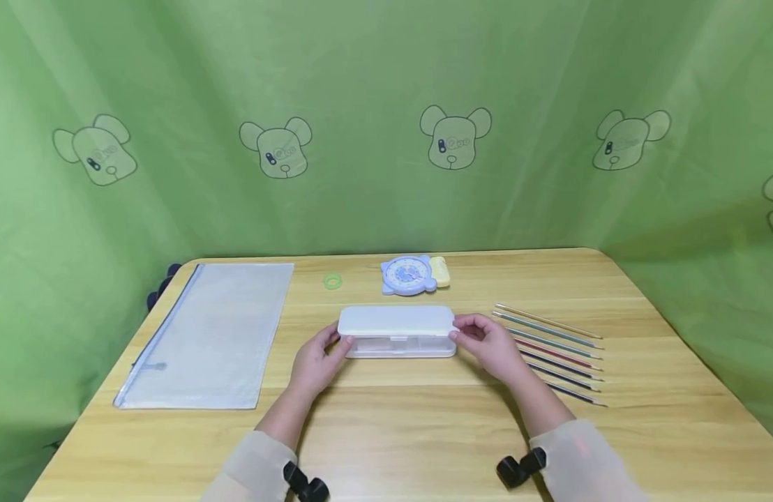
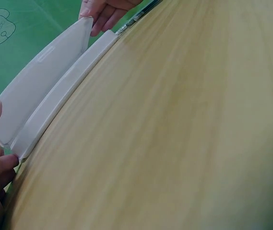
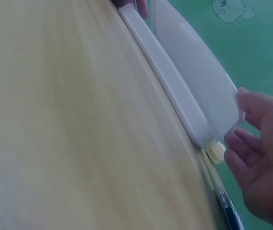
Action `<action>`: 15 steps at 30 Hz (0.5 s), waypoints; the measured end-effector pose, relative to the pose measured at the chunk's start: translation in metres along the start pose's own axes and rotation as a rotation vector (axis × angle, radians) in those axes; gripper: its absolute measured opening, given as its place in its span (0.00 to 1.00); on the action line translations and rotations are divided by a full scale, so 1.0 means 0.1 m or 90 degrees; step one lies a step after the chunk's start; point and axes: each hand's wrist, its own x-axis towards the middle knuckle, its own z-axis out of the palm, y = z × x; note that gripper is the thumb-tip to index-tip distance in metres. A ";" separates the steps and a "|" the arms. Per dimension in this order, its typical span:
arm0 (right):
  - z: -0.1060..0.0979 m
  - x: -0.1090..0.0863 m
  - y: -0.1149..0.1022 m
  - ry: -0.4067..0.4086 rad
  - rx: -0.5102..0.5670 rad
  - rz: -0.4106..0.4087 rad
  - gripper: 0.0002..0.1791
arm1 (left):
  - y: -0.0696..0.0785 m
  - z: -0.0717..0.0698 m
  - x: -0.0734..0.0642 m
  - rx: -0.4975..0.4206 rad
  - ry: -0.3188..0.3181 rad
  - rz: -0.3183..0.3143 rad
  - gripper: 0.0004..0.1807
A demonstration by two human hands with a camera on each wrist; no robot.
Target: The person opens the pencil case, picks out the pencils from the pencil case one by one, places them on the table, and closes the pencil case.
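Observation:
A white pencil case (image 1: 395, 321) lies lengthwise in the middle of the table, its lid (image 2: 45, 76) tilted partly up from the base. At the left end is my left hand (image 1: 317, 360), with the thumb at the lid's edge and fingers by the base in the left wrist view. My right hand (image 1: 489, 346) pinches the lid's right corner between thumb and fingers. Through the gap in front, the case's pale interior (image 1: 424, 345) shows. Several pencils (image 1: 559, 341) lie side by side just right of my right hand, partly hidden by the forearm.
A translucent zip pouch (image 1: 211, 341) lies flat on the left. Behind the case are a green ring (image 1: 326, 282), a blue clock-faced item (image 1: 408, 275) and a yellow piece (image 1: 440, 272) against it. A green curtain (image 1: 374, 216) hangs along the table's far edge.

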 end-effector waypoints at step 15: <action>0.05 -0.05 -0.01 -0.068 -0.026 0.074 0.32 | -0.02 -0.01 -0.01 -0.019 0.005 0.011 0.33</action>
